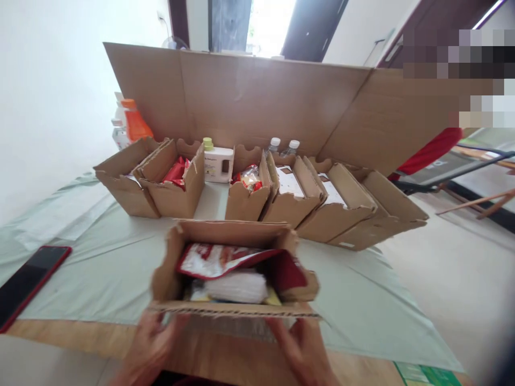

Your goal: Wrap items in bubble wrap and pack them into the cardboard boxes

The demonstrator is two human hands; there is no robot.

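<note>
Both hands are closed on the near side of 1 open-topped box (166,271): L hand (155,340) at its near-left lower corner, R hand (300,343) at near-right. Fingertips hidden under/behind the near wall, so can't tell how far they wrap. Box sits btw the hands at the near edge of the table (358,369); can't tell if its base is off the cloth (354,295).

Inside, just past the grip: maroon packet (219,261) on top, folded, part up the R wall; white packs (237,285) below it.

Step in hand, by my read: 2-handed handling of the loaded box, apart from the row. Next move prob. calls for both hands working together, box kept level so the loose packet stays in, & clearance from the row if it goes fwd.

Straight ahead of the grip, a bit L: gap w/ white jug (218,165) at its back. L of gap, 2 boxes (173,201), the nearer-to-gap one w/ red packs (176,172). R of gap, 4 boxes (246,206), tops open. Cardboard screen (257,96) behind all. Phone (32,284) well L of L hand.
</note>
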